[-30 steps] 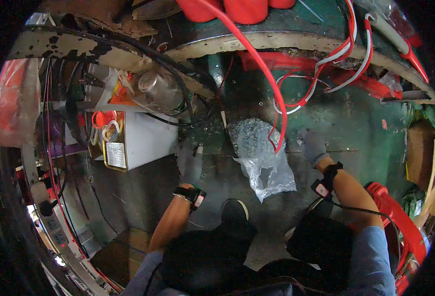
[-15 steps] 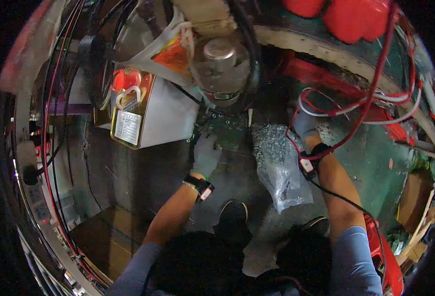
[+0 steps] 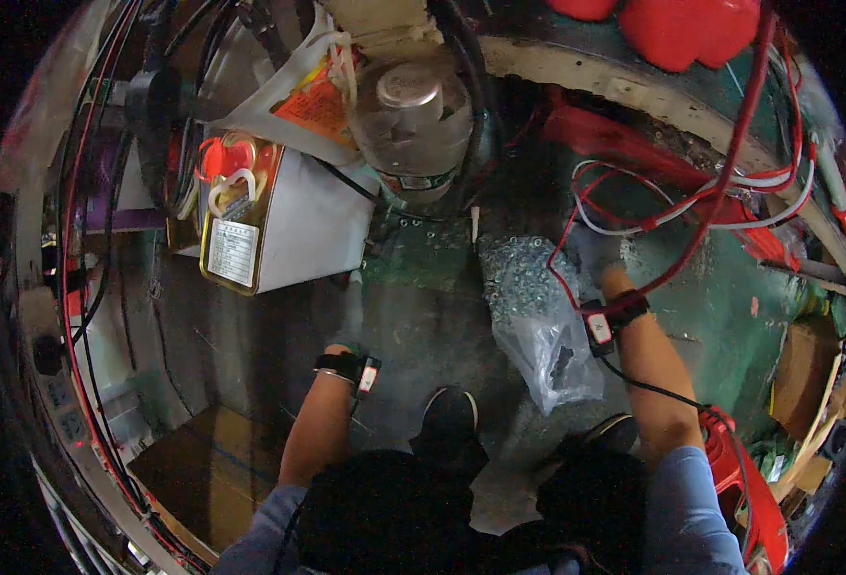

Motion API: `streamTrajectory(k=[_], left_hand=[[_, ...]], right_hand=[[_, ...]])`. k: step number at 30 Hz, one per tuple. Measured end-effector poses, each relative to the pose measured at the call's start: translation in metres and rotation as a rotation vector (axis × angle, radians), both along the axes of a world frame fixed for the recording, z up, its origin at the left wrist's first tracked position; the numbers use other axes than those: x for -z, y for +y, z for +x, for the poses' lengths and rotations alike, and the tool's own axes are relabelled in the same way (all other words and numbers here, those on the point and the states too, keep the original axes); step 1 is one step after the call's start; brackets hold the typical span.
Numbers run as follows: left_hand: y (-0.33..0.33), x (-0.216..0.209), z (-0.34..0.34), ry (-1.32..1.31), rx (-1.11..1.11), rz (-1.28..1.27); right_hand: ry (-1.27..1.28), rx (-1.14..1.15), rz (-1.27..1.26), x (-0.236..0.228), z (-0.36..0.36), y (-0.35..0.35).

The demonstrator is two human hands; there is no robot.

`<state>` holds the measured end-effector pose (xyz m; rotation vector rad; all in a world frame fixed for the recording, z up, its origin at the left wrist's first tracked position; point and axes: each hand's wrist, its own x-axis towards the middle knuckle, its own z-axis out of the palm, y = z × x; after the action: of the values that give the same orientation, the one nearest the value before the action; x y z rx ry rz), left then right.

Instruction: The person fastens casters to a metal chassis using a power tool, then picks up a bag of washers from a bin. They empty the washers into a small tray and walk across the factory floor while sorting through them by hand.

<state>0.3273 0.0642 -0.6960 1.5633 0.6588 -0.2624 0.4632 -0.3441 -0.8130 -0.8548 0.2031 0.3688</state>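
A clear plastic bag [image 3: 533, 311] of small shiny metal pieces, apparently nuts, lies on the dark floor ahead of my feet. Just right of it is my right hand [image 3: 597, 257] in a grey glove, low near the floor; its fingers are dark and smeared. My left hand [image 3: 347, 311], also gloved, is blurred beside the lower right corner of a white and gold metal can [image 3: 312, 225]. Nothing can be made out in it. Beyond, several loose metal pieces [image 3: 415, 222] lie near a large clear plastic jug [image 3: 411, 129].
Red and white cables [image 3: 706, 196] loop above my right hand. An orange and white bag [image 3: 312, 105] leans behind the can. Cardboard [image 3: 202, 460] lies at the lower left, more cardboard [image 3: 806, 379] at the right. A red plastic object [image 3: 744, 479] is beside my right arm.
My left hand has drawn back and left, away from the loose metal pieces near the jug. The right hand stays beside the bag. The whole view has shifted slightly.
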Motion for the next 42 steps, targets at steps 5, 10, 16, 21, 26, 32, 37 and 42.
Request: streamTrajectory(k=[5,10,16,21,26,32,37,42], left_hand=[[-0.001,0.009,-0.001,0.049,-0.019,-0.155],[0.046,0.002,-0.013,0.114,0.073,-0.475],[0.01,0.009,-0.01,0.177,0.025,-0.604],[-0.018,0.0,-0.016,0.2,-0.059,-0.688],[0.009,-0.014,-0.019,0.194,-0.195,-0.686],[0.062,0.01,-0.039,0.021,-0.278,-0.815],[-0.046,-0.076,-0.004,0.129,-0.38,-0.727],[-0.038,-0.047,0.039,-0.222,-0.036,-0.095]], right_hand=[[0.147,0.035,-0.111,-0.087,-0.065,-0.036],[0.242,0.485,0.206,-0.141,-0.124,-0.047],[0.327,0.791,0.175,-0.184,-0.136,-0.113],[0.331,0.934,0.06,-0.168,-0.133,-0.156],[0.46,0.561,-1.029,-0.156,-0.124,-0.123],[0.28,-0.087,-1.806,-0.158,-0.13,-0.091],[0.324,-0.051,-1.827,-0.18,-0.138,-0.083],[0.202,-0.035,-1.846,-0.164,-0.14,-0.059]])
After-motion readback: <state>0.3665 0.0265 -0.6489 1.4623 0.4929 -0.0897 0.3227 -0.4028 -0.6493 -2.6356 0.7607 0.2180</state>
